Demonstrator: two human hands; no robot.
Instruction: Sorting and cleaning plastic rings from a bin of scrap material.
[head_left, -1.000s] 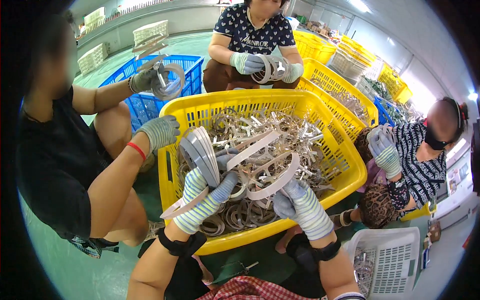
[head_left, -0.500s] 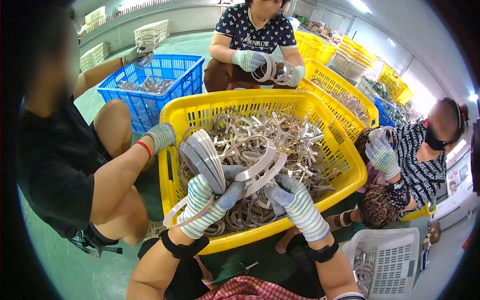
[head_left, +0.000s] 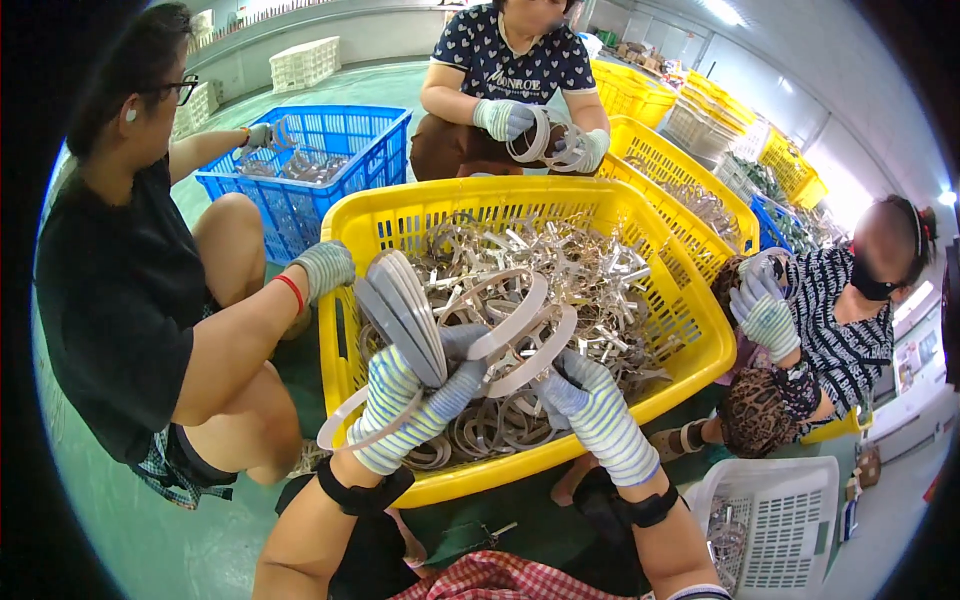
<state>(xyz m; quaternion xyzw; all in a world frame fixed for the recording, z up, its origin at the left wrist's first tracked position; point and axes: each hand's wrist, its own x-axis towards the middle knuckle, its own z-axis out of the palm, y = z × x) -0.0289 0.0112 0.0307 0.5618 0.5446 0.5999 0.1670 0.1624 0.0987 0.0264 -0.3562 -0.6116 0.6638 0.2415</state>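
Left hand, striped knit glove, holds a stack of flat grey-white curved plastic bands upright over the near-left part of the large yellow slatted plastic crate; grip pressed together around the lower end of the stack, thumb on the side facing the camera. One thin loose band loop hangs around that wrist, over the crate's near rim. Right hand, same glove type, fingers closed on a pair of pale curved bands that arch up and left toward the stack; their far ends look like they touch the left thumb, hard to tell with the overlap. Both hands sit above the tangled heap of silver-grey bands filling the crate. Around the crate: person in black shirt on the left, gloved hand resting on the crate's left rim, other hand at a blue plastic crate behind; person in dotted dark top on the far side holding a bundle of loops in both gloves; person in striped top on the right, gloved hand raised near the crate's right rim. White slatted basket on the floor at lower right, just beside the right forearm
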